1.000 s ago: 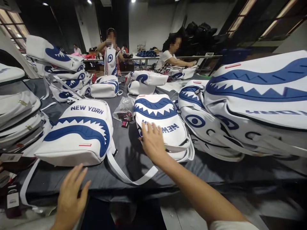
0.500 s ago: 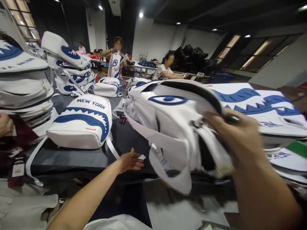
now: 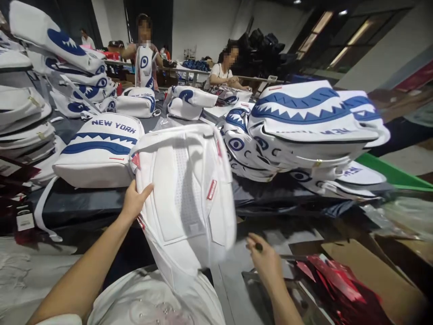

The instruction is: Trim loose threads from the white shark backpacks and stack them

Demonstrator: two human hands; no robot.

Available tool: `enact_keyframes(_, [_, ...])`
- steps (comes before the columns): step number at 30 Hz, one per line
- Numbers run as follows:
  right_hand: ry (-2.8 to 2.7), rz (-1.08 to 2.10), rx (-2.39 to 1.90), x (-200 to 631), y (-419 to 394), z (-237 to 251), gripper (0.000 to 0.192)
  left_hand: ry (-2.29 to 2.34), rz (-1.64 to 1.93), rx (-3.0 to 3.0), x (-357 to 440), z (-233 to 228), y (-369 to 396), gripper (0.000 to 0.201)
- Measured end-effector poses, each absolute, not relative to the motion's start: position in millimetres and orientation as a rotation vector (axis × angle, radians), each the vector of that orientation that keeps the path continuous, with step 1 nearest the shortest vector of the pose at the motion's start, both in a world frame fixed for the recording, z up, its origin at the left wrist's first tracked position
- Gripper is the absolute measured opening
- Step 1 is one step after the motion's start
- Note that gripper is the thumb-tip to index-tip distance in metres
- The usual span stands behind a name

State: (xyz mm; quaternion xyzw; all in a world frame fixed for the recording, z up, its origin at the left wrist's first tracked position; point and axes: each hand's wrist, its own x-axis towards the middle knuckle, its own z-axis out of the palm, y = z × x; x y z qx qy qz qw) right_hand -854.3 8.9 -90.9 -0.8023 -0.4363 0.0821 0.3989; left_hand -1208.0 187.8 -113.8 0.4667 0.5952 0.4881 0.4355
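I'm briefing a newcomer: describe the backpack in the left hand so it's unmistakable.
Find the dark table, then the left hand by its near edge. That hand holds the white backpack, whose strapped back faces the camera, unlike the neighbouring backpack showing NEW YORK.

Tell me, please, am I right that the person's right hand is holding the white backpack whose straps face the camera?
Not quite: the head view shows the left hand, not the right hand, holding the white backpack whose straps face the camera.
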Motion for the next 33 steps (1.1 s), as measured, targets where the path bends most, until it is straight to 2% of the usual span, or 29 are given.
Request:
enact_keyframes(3, [-1.306, 0.246, -1.802, -895.2, 21.4, -93.3, 0.031, 1.689, 1.190, 1.338, -1225.8, -118.7, 191.1, 0.044])
enact_keyframes(6, [-1.913, 0.297, -1.486, -970.1, 67.7, -70.5, 0.036, 1.768, 1.145, 1.477, -1235.2, -118.5, 195.4, 0.046])
enact_keyframes(8, [-2.245, 0.269, -1.644, -1006.2, 100.0, -54.8, 0.037, 1.792, 1.101, 1.552, -1246.2, -114.1, 194.1, 0.050])
enact_keyframes(9, [-2.234, 0.257, -1.754, -1012.1, 112.5, -50.2, 0.036, 1.810, 1.079, 1.576, -1254.7, -111.0, 191.8, 0.053])
enact_keyframes(12, [-2.008, 0.224, -2.139, -979.8, 129.0, -55.0, 0.038, 1.910, 0.966, 1.589, -1286.4, -100.9, 179.7, 0.063])
enact_keyframes(14, [-1.866, 0.296, -2.305, -939.7, 127.9, -69.8, 0.032, 2.066, 0.737, 1.622, -1300.7, -93.6, 169.0, 0.072])
enact_keyframes(16, [-1.828, 0.410, -2.325, -909.7, 125.8, -86.1, 0.026, 2.272, 0.568, 1.794, -1299.9, -84.8, 157.0, 0.079])
enact_keyframes(18, [-1.848, 0.476, -2.234, -898.3, 126.8, -98.3, 0.028, 2.388, 0.678, 2.150, -1282.8, -74.9, 146.0, 0.077])
enact_keyframes(20, [-1.746, 0.603, -2.045, -900.2, 130.3, -103.8, 0.034, 2.212, 1.072, 2.617, -1253.8, -67.2, 140.9, 0.071])
enact_keyframes(22, [-1.562, 0.785, -1.854, -905.5, 134.1, -103.6, 0.033, 1.656, 1.290, 3.057, -1219.2, -64.6, 148.8, 0.064])
enact_keyframes(23, [-1.476, 0.867, -1.790, -907.3, 135.7, -102.4, 0.031, 1.315, 1.243, 3.230, -1201.4, -65.2, 159.7, 0.059])
enact_keyframes(25, [-1.364, 0.977, -1.738, -907.6, 137.5, -99.6, 0.029, 0.701, 0.843, 3.410, -1167.5, -68.4, 195.0, 0.044])
enact_keyframes(26, [-1.297, 1.016, -1.703, -905.6, 137.7, -98.7, 0.027, 0.566, 0.701, 3.421, -1152.1, -70.1, 217.6, 0.037])
enact_keyframes(30, [-0.886, 1.187, -1.448, -875.6, 129.1, -95.9, 0.039, 0.618, 0.481, 3.297, -1104.1, -68.7, 301.1, 0.043])
enact_keyframes(33, [-0.632, 1.068, -1.485, -832.0, 105.2, -85.0, 0.043, 0.533, 0.363, 3.300, -1082.5, -58.4, 319.8, 0.047])
